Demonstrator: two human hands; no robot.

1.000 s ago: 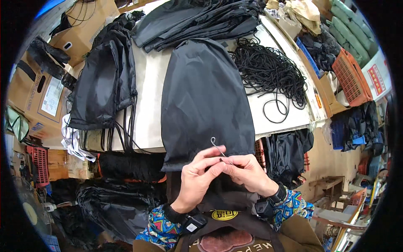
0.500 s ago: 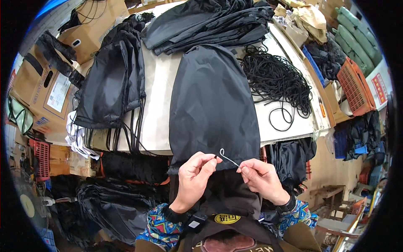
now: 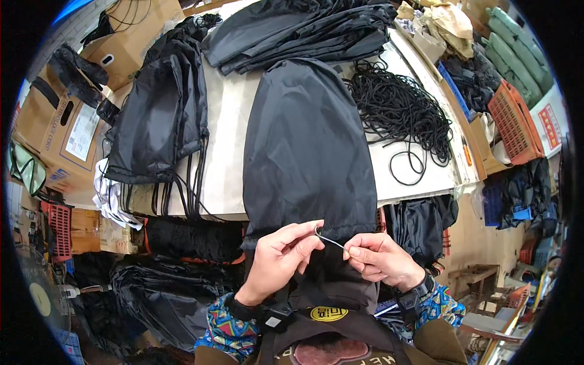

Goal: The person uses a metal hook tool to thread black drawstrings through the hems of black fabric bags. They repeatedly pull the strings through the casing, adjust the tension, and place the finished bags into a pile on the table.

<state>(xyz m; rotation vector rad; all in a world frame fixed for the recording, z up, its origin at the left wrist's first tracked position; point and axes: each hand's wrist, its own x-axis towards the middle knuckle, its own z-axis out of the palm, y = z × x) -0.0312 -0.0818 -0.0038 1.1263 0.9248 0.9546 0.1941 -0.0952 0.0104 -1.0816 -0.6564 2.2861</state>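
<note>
- Thin wire tool [image 3: 331, 240] is pinched between left hand [image 3: 277, 258] and right hand [image 3: 380, 261]; tip shape hard to resolve.
- Black bag [image 3: 307, 152] is draped off the bench [image 3: 228, 121] edge; its lower hem is hidden behind both hands.

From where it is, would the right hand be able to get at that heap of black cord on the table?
Probably yes. The right hand pinches a thin wire tool, but the heap of black cord lies on the same side with only bare table before it.
</note>
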